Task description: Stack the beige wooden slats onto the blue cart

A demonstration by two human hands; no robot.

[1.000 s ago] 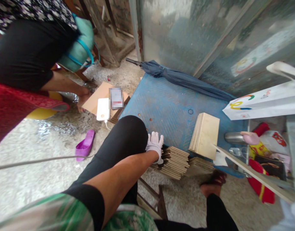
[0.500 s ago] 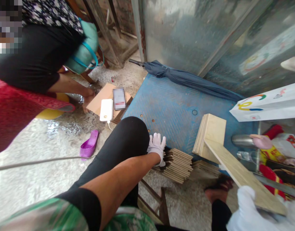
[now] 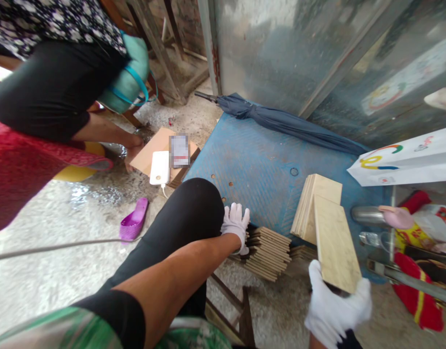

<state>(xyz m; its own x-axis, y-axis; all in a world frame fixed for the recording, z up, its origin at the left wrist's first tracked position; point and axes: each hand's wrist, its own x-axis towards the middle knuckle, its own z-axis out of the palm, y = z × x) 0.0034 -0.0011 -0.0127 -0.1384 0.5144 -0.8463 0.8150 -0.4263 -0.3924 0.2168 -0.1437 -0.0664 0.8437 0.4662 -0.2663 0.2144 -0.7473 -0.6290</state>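
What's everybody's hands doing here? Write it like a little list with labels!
left hand: white glove, resting on the flat stack of wooden boards
right hand: white glove, gripping one wooden board
leaning boards: propped on the blue platform
umbrella: folded, lying on the platform
other person's hand: touching cardboard

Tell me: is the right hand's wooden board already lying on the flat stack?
No, the right hand holds the wooden board in the air, right of the flat stack.

White cloth gloves on left hand (image 3: 236, 224), right hand (image 3: 335, 310); black leggings; green patterned top
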